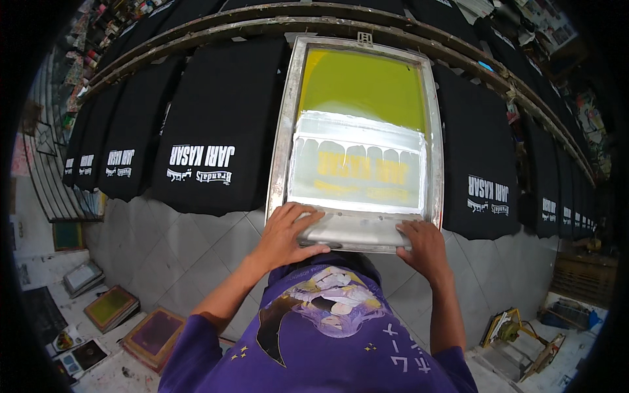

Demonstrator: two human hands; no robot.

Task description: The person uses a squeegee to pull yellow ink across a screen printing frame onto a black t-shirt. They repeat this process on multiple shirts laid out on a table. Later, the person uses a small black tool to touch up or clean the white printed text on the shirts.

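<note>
Pale tiled floor [177,252], stacked framed screens [111,308] at left, cluttered shelves [98,26] beyond.

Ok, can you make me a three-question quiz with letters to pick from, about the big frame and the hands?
1. Where are the hands?
A. on the near edge of the printing screen frame
B. on the floor tiles
C. on a far shirt

2. What colour is the top of the mesh?
A. red
B. yellow-green
C. blue

3. How does the frame lie?
A. stacked on the floor
B. leaning on a wall
C. flat over a black shirt in the row

Answers:
1 A: the left hand and right hand grip the squeegee at the near edge of the printing screen frame.
2 B: the mesh is yellow-green.
3 C: it lies among the black shirts.
</note>
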